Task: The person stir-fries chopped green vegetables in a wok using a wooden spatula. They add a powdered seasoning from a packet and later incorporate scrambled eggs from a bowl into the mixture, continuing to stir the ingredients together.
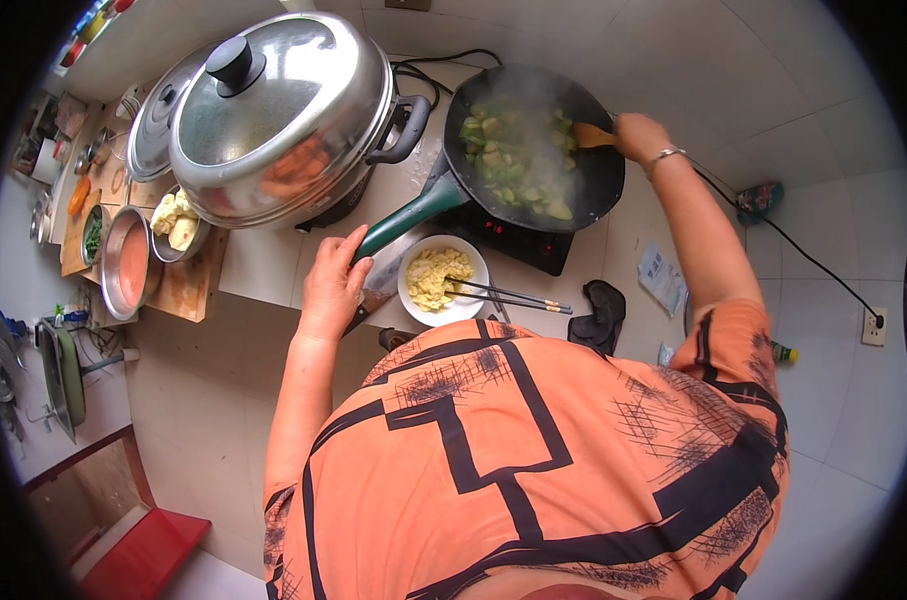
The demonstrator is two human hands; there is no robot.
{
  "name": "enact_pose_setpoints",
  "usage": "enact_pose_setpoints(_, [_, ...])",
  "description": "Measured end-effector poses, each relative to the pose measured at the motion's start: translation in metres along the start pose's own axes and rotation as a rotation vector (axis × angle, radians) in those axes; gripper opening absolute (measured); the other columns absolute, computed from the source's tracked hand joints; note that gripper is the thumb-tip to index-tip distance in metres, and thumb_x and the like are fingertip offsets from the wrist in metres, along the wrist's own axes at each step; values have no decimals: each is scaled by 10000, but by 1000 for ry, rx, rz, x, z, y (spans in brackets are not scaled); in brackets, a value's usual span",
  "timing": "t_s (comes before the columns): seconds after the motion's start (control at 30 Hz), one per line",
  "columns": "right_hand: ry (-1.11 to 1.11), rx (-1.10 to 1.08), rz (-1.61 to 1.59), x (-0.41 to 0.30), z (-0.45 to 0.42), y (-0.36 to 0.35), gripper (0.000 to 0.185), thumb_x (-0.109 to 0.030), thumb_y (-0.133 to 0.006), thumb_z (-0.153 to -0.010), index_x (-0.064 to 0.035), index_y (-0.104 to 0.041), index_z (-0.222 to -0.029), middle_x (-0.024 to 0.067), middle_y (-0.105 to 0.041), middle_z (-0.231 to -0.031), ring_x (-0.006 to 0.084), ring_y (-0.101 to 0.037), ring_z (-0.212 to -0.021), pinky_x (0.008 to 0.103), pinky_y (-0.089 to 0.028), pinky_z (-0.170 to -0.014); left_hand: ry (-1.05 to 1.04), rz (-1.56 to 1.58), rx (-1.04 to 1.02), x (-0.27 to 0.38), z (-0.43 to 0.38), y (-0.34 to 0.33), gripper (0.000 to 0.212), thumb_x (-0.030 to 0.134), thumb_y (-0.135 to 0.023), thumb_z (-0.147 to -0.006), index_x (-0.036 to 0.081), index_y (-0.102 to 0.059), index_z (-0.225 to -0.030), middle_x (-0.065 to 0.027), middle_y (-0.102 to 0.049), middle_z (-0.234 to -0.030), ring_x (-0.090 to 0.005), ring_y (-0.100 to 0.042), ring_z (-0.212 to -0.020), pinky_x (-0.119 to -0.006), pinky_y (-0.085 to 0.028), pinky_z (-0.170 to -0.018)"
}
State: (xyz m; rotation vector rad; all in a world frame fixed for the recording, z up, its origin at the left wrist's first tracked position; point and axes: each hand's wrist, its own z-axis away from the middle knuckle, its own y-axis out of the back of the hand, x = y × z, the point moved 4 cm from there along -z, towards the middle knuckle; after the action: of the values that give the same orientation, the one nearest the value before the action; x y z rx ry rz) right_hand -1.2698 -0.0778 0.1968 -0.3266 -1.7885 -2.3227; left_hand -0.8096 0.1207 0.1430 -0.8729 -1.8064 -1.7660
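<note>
My left hand [333,281] is closed around the end of the green handle of a black wok [600,184], which sits tilted in view on an induction cooker [540,251]. Steam rises from sliced green vegetables [517,157] in the wok. At the wok's right rim, my right hand [641,139] grips a wooden spatula [592,136]; its front end reaches inside the wok. Below the wok, a white bowl [465,309] holds scrambled egg [435,277], with a pair of chopsticks [521,297] resting in it and over its rim.
A large lidded steel pot [273,176] stands left of the wok. Further left, metal bowls, one with reddish liquid [132,266], sit on a wooden board [191,292]. A knife blade [382,277] lies beside the white bowl. A black cable [806,259] runs to a wall socket [874,327].
</note>
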Motion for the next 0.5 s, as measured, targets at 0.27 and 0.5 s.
enact_pose_setpoints(0.27, [302,155,-63,-92,-33,7,164,-130,-587,-814,-92,-704,-923,135,-697,-960,326,-663,-920,433,-534,-756,27,-7,-2,1,2,-1,430,153,-666,-868,188,-564,-1284,-83,-564,-1049,-265,-608,-899,-361,-498,-793])
enact_pose_setpoints(0.5, [731,295,122,-116,29,3,121,-74,-587,-799,-90,-678,-878,92,-675,-892,282,-656,-888,390,-535,-726,13,-13,-8,3,4,-1,429,162,-668,-864,192,-566,-1280,-77,-564,-1022,-252,-611,-863,-354,-502,-774])
